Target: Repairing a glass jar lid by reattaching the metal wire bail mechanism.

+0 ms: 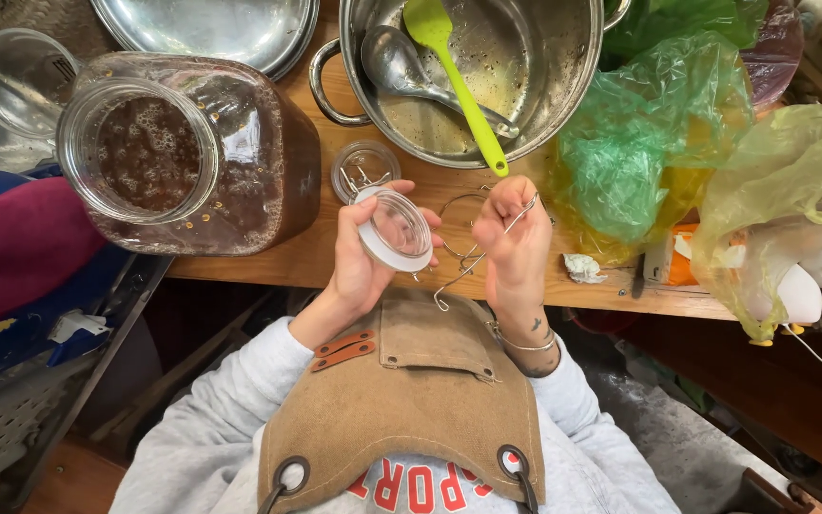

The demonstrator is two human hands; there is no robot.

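Observation:
My left hand (359,257) holds a small round glass jar lid (394,231) with a white gasket ring, tilted toward me. My right hand (514,240) grips a bent metal wire bail clasp (473,257) that hangs down between the two hands, its hooked end near my tan apron (411,381). Both hands hover just over the front edge of the wooden table (306,262). A small open glass jar (363,169) with wire parts inside stands on the table just beyond my left hand.
A large glass jar (192,152) of dark brown liquid stands at left. A steel pot (487,67) behind holds a ladle and a lime green spatula (459,86). Green and yellow plastic bags (658,143) lie at right. A metal tray (211,29) sits at the back.

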